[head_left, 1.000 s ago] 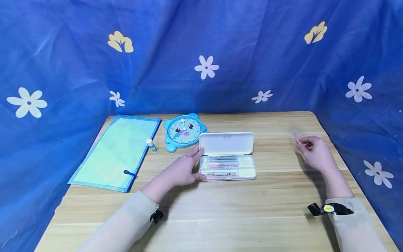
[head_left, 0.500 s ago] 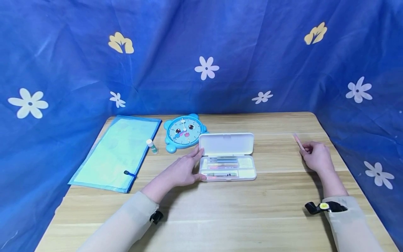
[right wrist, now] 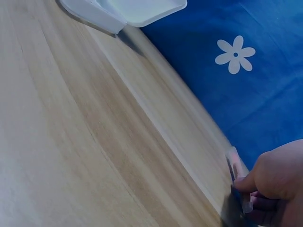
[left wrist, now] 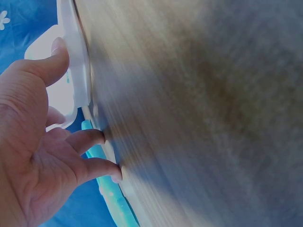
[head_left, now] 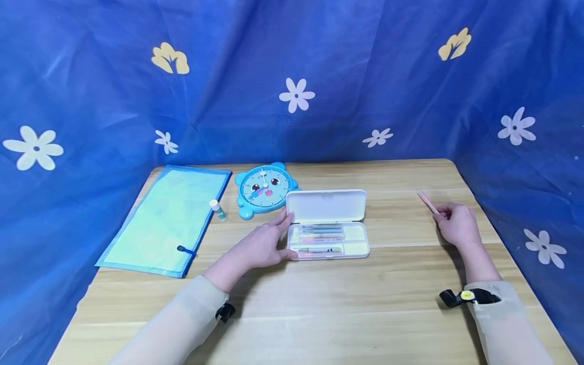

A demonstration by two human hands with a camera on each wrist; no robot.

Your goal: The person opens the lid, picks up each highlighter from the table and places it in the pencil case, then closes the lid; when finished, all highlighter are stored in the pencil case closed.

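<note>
A white pencil case [head_left: 357,248] stands with its lid raised near the middle of the table, several pens [head_left: 321,237] lying in its compartments. At its left end is my left hand [head_left: 262,246], the thumb on the front corner and the index finger by the hinge and lid. In the left wrist view the other fingers [left wrist: 102,166] reach out straight to the tabletop. My right hand [head_left: 460,225], far to the right, pinches a slim pink pen [head_left: 427,202] by its near end. The pen's other end points away and to the left, low over the table.
Behind the case's left side lies a blue toy clock [head_left: 266,188] with a cartoon face. A glue stick [head_left: 218,210] is next to a blue-edged mesh zip folder [head_left: 159,223] at the left. Blue flowered cloth [head_left: 333,66] surrounds the table's back and sides.
My right hand has drawn back a little toward me, and more of the pink pen shows beyond its fingers. The left hand stays on the pencil case. The head view has shifted slightly.
</note>
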